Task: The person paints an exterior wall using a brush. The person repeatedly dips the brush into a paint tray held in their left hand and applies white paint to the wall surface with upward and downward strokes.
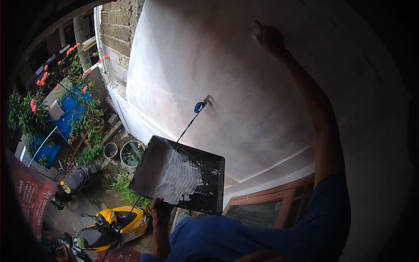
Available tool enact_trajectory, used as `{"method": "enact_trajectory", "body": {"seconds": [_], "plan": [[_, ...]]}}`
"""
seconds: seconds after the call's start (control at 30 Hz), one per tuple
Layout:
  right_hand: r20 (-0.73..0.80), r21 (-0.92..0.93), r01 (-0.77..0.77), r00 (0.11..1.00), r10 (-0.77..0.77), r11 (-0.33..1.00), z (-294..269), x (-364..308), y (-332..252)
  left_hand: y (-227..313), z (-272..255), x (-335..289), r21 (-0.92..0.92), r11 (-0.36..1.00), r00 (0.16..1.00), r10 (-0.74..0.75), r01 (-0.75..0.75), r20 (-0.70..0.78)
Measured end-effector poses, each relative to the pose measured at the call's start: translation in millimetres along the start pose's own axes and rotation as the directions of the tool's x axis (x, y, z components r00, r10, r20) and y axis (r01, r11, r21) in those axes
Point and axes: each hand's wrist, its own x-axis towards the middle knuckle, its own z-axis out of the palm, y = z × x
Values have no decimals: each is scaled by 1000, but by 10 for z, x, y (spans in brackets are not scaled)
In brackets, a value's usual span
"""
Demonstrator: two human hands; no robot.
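My left hand (161,209) grips the lower edge of a black paint tray (214,187). White paint streaks its ribbed slope, and the tray is tilted in front of my body. High on the right, my right hand (270,39) is raised against a patchily whitewashed wall (244,113), its fingers closed. It is dark there, and whatever those fingers hold cannot be made out. Between the hands, a blue cord (199,108) is knotted on a metal hook (208,99) in the wall. The cord runs down behind the tray.
Below stand a yellow motor scooter (131,220) and a dark motorbike (77,179). Two round tubs (132,153), flowering plants (83,105) and a blue tarp (72,107) lie left. A red banner (32,192) hangs lower left; a wooden window frame (286,203) is beneath the wall.
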Motion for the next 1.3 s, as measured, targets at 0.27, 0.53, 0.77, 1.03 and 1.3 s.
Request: {"method": "enact_trajectory", "body": {"seconds": [0.27, 0.53, 0.77, 1.03, 1.3], "plan": [[-365, -27, -12, 931, 1, 1000, -560, -119, 719, 24, 56, -17, -33, 999, 1000, -3, 3, -15], [228, 125, 59, 970, -87, 990, 118, -1222, -416, -75, -121, 99, -73, 997, 1000, 9, -11, -28], [-462, -97, 159, 867, -186, 983, -285, -255, 201, -84, 128, 33, -42, 998, 995, 51, -55, -84], [10, 228, 27, 1000, -30, 973, 578, -1306, -1270, -90, 79, 26, -22, 992, 983, 122, -126, -136], [144, 982, -102, 951, -275, 160, -639, -1767, -3003, -1, 70, -224, -39, 988, 985, 142, -147, -95]]}}
